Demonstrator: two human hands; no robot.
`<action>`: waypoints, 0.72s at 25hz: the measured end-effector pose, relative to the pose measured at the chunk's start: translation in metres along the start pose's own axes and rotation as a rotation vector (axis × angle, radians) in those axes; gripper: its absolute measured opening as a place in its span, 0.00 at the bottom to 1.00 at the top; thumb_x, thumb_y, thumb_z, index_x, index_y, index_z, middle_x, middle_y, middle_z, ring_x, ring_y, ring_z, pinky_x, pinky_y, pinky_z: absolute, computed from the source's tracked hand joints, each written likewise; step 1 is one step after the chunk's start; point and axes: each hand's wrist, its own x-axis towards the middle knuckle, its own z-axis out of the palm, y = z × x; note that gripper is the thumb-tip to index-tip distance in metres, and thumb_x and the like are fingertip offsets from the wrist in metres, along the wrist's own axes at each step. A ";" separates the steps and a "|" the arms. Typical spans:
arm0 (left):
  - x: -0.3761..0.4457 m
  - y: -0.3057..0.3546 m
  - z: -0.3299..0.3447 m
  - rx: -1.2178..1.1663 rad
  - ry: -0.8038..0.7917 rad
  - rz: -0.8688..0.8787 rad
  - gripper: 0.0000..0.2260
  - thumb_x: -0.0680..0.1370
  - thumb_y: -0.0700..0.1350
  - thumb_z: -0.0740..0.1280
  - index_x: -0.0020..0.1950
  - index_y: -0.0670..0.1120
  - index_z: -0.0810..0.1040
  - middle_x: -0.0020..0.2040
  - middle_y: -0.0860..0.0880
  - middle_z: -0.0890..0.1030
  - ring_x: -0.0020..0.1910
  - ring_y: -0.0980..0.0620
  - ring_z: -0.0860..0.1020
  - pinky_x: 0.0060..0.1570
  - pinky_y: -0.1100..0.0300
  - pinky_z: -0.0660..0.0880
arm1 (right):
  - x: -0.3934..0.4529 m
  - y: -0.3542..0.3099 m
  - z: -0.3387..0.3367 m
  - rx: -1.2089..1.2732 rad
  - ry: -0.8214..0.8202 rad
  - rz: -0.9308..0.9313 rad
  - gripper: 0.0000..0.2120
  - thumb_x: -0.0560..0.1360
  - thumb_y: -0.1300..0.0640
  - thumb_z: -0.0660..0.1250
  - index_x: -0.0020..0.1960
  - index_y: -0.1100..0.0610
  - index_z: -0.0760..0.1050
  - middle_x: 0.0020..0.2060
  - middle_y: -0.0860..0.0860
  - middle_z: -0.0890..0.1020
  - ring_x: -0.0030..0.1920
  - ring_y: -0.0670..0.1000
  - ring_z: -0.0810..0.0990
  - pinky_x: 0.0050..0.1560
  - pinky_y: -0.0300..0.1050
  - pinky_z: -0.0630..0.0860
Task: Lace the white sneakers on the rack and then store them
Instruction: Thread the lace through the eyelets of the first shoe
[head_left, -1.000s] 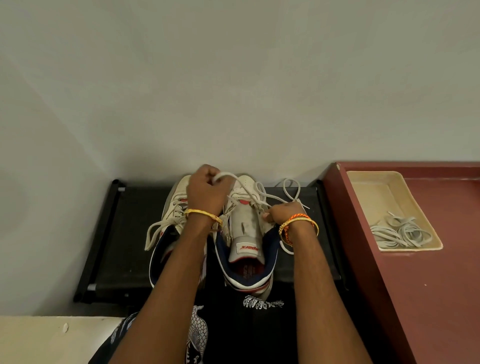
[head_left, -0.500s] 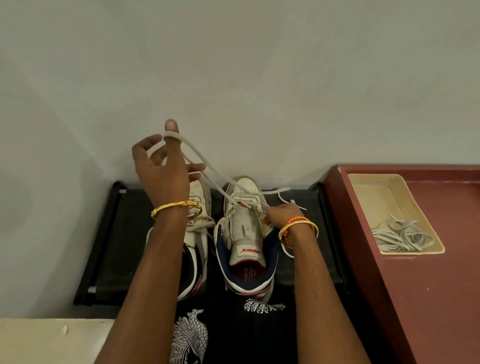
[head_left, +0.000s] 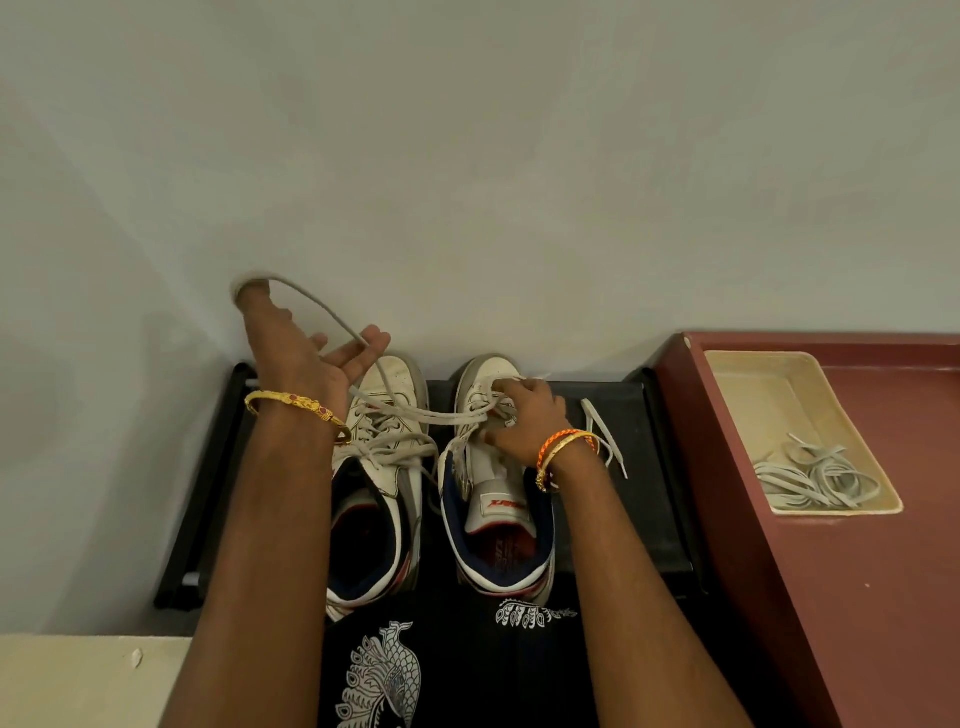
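While we are lacing: the pair of white sneakers stands toe to the wall on the black rack (head_left: 644, 467), the left sneaker (head_left: 387, 467) just beside the right sneaker (head_left: 498, 499).
Lace: we have the white shoelace (head_left: 415, 413) running from the right sneaker's lower eyelets across the left sneaker and up to our raised left hand; its other end (head_left: 605, 441) lies loose on the rack beside our right wrist.
Left hand (head_left: 296, 358): lifted against the wall, fingers spread and fairly straight, the lace looped over the index fingertip and crossing the other fingers; we hook it, we do not pinch it.
Right hand (head_left: 530, 415): fingers curled on the right sneaker's toe end, pinching the lace at the eyelets.
Handling, as we judge it: the lace is light, limp and flat, apt to twist or slide off a straight finger; best held near its stiff tip. The sneakers are light, firm-soled, easiest to lift by the heel collar.
Change from half a second ago: our left hand has swung further left, drawing the lace longer; our right hand has moved forward from the shoe's side onto the eyelets.
Elsewhere: spare laces (head_left: 815, 480) lie in a cream tray (head_left: 727, 374) on the red bench (head_left: 883, 597).
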 end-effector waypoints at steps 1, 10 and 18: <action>0.006 0.000 -0.001 0.036 0.024 -0.013 0.22 0.80 0.55 0.57 0.70 0.46 0.63 0.61 0.40 0.65 0.46 0.38 0.76 0.46 0.42 0.79 | 0.002 -0.003 0.004 -0.030 0.019 -0.018 0.27 0.73 0.54 0.69 0.70 0.48 0.66 0.71 0.56 0.59 0.70 0.62 0.57 0.70 0.56 0.60; -0.002 -0.062 -0.004 1.595 -0.081 0.376 0.35 0.75 0.50 0.68 0.77 0.49 0.54 0.77 0.43 0.40 0.73 0.36 0.55 0.67 0.48 0.63 | -0.013 -0.007 -0.041 0.955 0.374 -0.043 0.03 0.75 0.59 0.69 0.42 0.56 0.78 0.39 0.55 0.80 0.39 0.50 0.79 0.36 0.38 0.78; 0.013 -0.095 -0.001 1.051 -0.299 0.398 0.12 0.79 0.48 0.62 0.38 0.48 0.79 0.40 0.51 0.83 0.45 0.49 0.80 0.55 0.49 0.75 | -0.014 -0.007 -0.054 0.739 0.578 -0.014 0.15 0.74 0.59 0.70 0.59 0.62 0.75 0.51 0.54 0.79 0.51 0.52 0.79 0.53 0.47 0.78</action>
